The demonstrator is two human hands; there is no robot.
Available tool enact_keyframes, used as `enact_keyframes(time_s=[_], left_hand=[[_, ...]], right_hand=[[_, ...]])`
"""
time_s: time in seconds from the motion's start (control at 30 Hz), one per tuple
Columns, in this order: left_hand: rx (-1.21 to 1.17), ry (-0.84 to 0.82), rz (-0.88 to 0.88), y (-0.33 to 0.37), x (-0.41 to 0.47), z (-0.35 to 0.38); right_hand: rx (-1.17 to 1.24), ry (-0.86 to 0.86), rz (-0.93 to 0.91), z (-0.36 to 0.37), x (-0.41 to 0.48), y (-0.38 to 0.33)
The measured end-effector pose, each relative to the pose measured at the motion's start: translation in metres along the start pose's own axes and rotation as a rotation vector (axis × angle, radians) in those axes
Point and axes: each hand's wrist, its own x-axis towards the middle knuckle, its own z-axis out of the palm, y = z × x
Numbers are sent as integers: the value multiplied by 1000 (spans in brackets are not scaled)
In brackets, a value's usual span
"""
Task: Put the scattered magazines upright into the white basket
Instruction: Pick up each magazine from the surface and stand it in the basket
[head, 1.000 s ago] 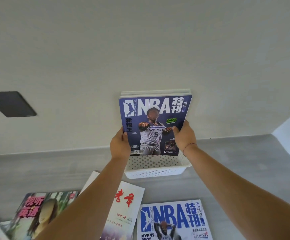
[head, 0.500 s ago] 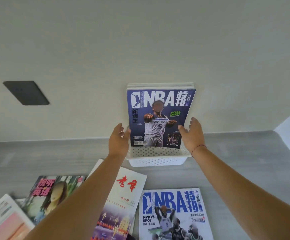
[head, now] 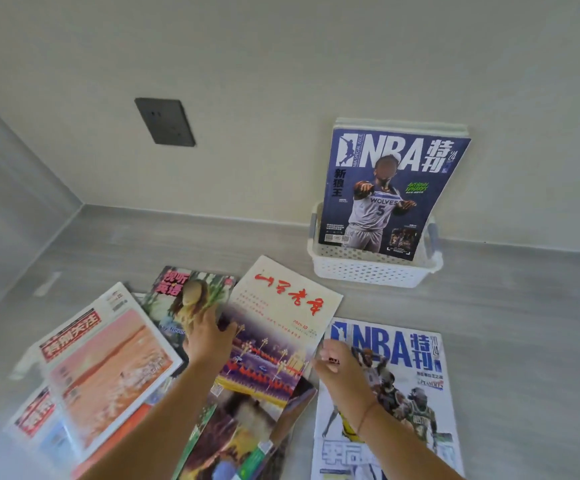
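The white perforated basket stands against the wall at the right, with a blue NBA magazine upright in it, leaning on the wall in front of other magazines. Several magazines lie flat in front. My left hand rests at the left edge of the cream magazine with red characters, fingers apart. My right hand hovers at that magazine's right edge, over a second blue NBA magazine. Neither hand has a firm hold that I can see.
A pink-and-red magazine and a green-toned one overlap at the left, with more beneath. A dark wall socket sits above. The grey counter meets a side wall at the far left.
Both hands let go of the upright NBA magazine in the basket and dropped down to the cream magazine lying flat. The view swung left and down.
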Motion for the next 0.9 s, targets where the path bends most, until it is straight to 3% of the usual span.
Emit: enact_keyframes(time_s=[0.27,0.47,0.9], left_hand=[[-158,-129,137,4,6,-8],[142,18,-13,-27,-3,-4],[815,-16,239,-5,-6,-26]], right_hand=[[171,-12,67,7,2,-10],[202,-26,73,8,2,-9],[153,-60,85,11,2,-9]])
